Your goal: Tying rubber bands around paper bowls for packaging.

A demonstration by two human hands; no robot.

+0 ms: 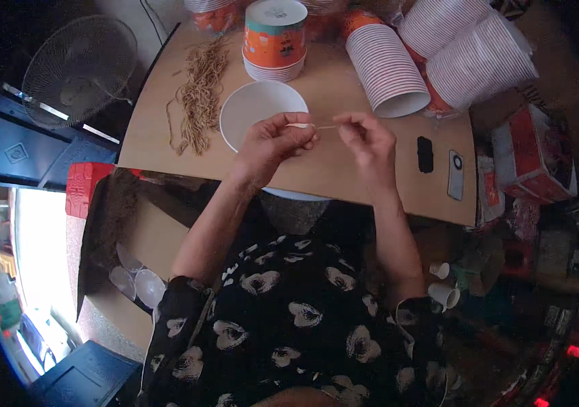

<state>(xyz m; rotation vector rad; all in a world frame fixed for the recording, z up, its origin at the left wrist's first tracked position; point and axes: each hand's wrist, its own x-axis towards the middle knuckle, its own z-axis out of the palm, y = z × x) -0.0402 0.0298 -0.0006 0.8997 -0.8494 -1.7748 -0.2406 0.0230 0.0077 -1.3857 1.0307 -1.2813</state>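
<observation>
— What step is this?
— Both hands, left hand point(272, 139) and right hand point(365, 134), pinch a thin rubber band point(316, 126), stretching it taut above the white paper bowl point(252, 108) on the surface point(344, 169).
— Next?
— Likely steady tension while looping it.

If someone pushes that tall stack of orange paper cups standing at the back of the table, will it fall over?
Probably it would slide first. The stack of orange paper cups stands upright on its wide mouth, nested tight, so it looks fairly steady. Paper cups seem light, so a hard shove up high might tip it. The fallen white stack nearby lies on its side and could roll.
</observation>
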